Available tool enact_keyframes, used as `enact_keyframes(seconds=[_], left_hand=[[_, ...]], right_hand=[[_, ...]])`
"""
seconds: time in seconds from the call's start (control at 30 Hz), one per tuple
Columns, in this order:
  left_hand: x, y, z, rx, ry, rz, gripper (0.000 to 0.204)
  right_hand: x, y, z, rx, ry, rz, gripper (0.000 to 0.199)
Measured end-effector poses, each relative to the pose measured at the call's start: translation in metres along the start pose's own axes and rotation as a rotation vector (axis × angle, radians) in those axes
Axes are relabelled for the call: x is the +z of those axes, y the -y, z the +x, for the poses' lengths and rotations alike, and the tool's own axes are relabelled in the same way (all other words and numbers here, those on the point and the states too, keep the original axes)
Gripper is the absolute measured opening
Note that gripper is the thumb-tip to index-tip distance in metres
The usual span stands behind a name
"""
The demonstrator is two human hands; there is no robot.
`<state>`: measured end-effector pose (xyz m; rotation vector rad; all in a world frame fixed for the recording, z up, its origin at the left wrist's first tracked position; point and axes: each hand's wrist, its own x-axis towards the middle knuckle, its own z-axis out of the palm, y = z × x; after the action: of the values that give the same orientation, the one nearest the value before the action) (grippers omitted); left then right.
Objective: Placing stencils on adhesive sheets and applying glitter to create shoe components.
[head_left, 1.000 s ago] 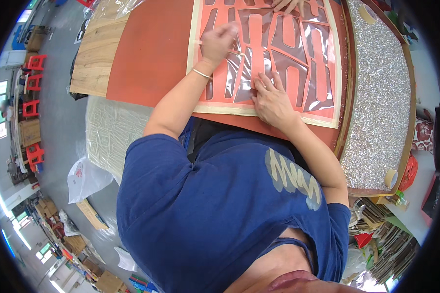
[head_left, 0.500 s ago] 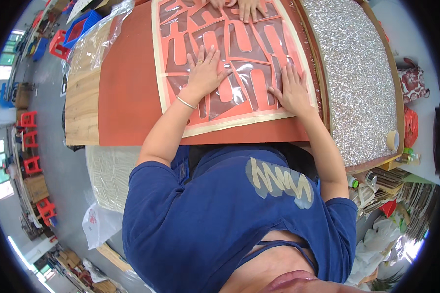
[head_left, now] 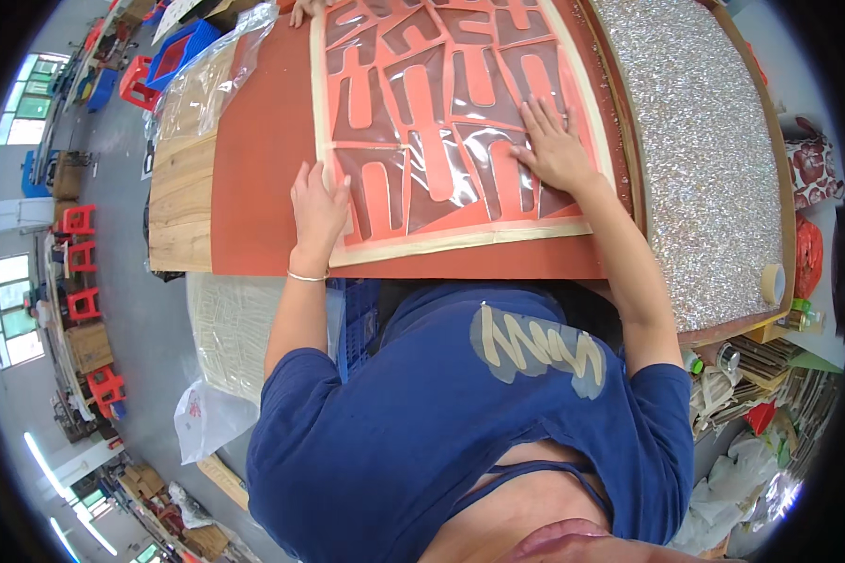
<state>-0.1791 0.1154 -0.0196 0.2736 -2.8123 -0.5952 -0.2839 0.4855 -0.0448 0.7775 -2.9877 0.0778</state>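
While flat: L hand (head_left: 317, 208) on sheet (head_left: 460, 131) corner | R hand (head_left: 554, 145) mid-sheet

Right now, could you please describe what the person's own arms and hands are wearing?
Both forearms are bare. A thin silver bangle circles the left wrist below the left hand. The right hand wears nothing visible. Short dark blue T-shirt sleeves cover the upper arms.

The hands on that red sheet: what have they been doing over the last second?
The left hand slid from the sheet's middle to its near-left corner. The right hand shifted toward the right edge. Both lie flat and open, holding nothing. The red sheet with its glossy dark cut-out shapes stays on the orange board.
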Motion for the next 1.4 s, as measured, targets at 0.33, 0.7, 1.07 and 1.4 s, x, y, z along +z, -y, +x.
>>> enact_keyframes(seconds=[0.33, 0.7, 1.07, 1.4], left_hand=[[-0.018, 0.046, -0.026, -0.433, 0.318, -0.097, 0.078], [-0.147, -0.089, -0.048, -0.17, 0.528, -1.101, 0.023], [-0.08, -0.358, -0.037, 0.937, 0.786, -1.23, 0.046], [0.168, -0.43, -0.039, 1.306, 0.514, -0.23, 0.061]], right_hand=[[-0.003, -0.013, -0.004, 0.058, 0.035, 0.748, 0.057], [-0.099, 0.153, -0.092, -0.467, -0.39, 0.548, 0.055], [-0.202, -0.024, -0.237, 0.349, -1.021, 0.256, 0.017], [-0.07, -0.309, -0.35, 1.272, -0.897, 0.816, 0.032]])
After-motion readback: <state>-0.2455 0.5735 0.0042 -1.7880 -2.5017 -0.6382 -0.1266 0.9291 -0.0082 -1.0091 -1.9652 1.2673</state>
